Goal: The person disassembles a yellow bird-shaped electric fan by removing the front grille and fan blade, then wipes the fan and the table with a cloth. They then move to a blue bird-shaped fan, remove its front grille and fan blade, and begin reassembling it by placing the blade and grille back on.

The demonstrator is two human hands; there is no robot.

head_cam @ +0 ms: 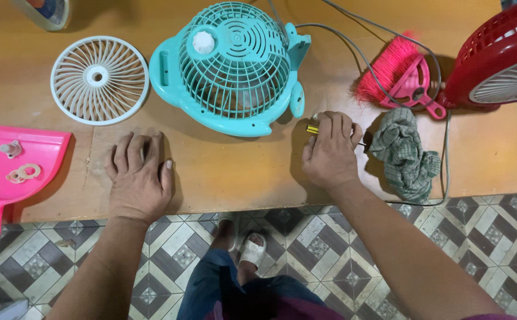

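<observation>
A teal table fan [233, 65] lies on a wooden table [240, 172], its rear grille facing up. A white fan grille [99, 79] lies to its left. My left hand [139, 178] rests flat on the table, fingers spread, holding nothing. My right hand [330, 150] is closed over a yellow-and-black screwdriver [312, 129] lying on the table, just right of the teal fan's base. The tool's thin shaft sticks out past my fingers toward a crumpled green checked cloth [405, 155].
A pink dustpan [9, 172] with small white fan parts [18, 163] sits at the left edge. A pink brush [397, 74] and a red fan [501, 56] are at the back right, with grey cords across the table. Patterned floor tiles lie below.
</observation>
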